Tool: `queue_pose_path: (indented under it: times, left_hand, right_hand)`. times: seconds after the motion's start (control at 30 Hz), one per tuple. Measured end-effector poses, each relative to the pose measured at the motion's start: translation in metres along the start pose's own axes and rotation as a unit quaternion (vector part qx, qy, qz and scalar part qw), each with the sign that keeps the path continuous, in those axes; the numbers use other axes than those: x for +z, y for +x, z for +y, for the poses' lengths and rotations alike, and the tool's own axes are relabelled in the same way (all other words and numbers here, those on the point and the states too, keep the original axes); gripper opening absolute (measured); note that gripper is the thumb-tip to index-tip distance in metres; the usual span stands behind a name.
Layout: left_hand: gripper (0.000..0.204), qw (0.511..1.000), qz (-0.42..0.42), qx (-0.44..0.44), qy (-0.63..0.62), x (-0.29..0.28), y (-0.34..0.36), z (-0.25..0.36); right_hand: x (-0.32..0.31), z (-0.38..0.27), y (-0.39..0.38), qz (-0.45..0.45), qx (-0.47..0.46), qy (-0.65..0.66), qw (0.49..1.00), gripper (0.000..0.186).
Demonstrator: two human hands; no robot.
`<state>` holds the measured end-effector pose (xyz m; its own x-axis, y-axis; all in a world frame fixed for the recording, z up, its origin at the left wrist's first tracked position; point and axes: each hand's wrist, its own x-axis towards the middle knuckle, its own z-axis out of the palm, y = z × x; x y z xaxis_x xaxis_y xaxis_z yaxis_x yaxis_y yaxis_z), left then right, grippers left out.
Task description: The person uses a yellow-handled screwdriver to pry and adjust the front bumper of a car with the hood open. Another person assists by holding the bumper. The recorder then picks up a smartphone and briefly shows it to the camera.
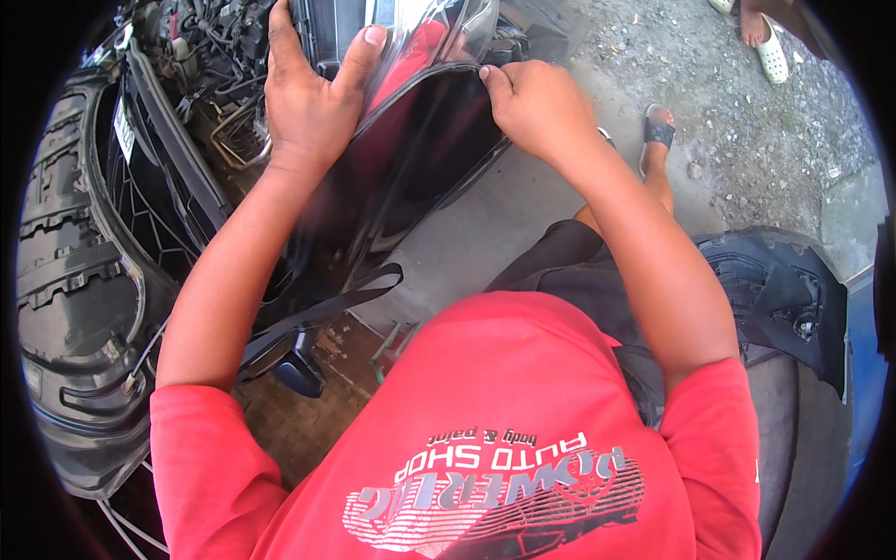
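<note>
A glossy black car fender [420, 159] runs down below a headlight with a clear lens [439, 37] at the top edge. My left hand [313, 107] lies spread on the headlight, its thumb held apart from the forefinger; the other fingers are hidden or cut off by the picture's top. My right hand [541, 103] is closed, thumb and curled forefinger pinching the fender's upper edge beside the lens. Red shows in the lens, seemingly a reflection of my shirt.
An engine bay [219, 56] with hoses lies at the upper left, beside a large ribbed black panel [70, 271]. A black strap [364, 289] hangs under the fender. A black moulded part [775, 289] is at the right. A sandalled foot [659, 135] and a white clog [772, 56] are on gravelly ground.
</note>
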<state>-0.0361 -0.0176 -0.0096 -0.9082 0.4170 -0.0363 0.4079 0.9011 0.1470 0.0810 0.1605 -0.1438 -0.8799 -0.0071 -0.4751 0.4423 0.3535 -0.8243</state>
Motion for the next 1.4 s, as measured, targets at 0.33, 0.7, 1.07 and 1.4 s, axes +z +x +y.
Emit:
queue_pose_path:
  times: [0.33,0.7,1.07,1.4]
  left_hand:
    - [0.100,1.000,0.003,0.002,0.010,-0.001,0.000,-0.005]
    - [0.103,1.000,0.008,0.024,0.019,-0.001,-0.001,-0.005]
    - [0.100,0.999,0.008,-0.016,0.041,-0.007,-0.005,0.004]
    - [0.101,0.999,0.012,0.006,0.034,-0.006,-0.006,0.002]
  right_hand:
    - [-0.009,0.004,-0.012,0.026,-0.060,-0.126,0.990,0.045]
    - [-0.013,-0.013,-0.021,0.033,0.025,-0.121,0.992,0.045]
    - [-0.005,-0.021,-0.025,0.046,0.008,-0.153,0.987,0.042]
    - [-0.007,-0.028,-0.022,0.062,-0.010,-0.172,0.983,0.044]
